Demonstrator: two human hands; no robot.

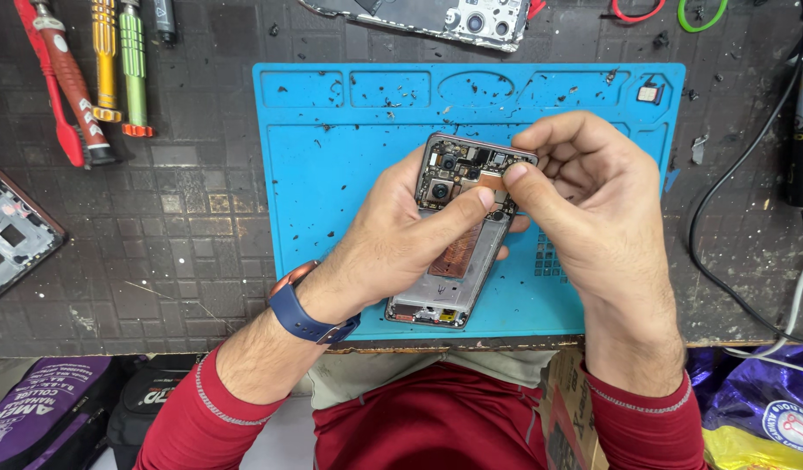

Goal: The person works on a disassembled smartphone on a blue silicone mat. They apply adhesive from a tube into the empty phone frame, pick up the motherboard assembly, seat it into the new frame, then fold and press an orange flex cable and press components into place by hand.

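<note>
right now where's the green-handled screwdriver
In the head view, the green-handled screwdriver lies at the top left of the dark bench, between the yellow-handled screwdriver and the blue silicone work mat.

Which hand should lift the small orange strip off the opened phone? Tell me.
Probably right: the right hand already pinches the orange strip, while the left hand cradles and steadies the opened phone.

The head view looks steeply down, close over the mat (332,165), with the person's lap at 6 o'clock.
</note>
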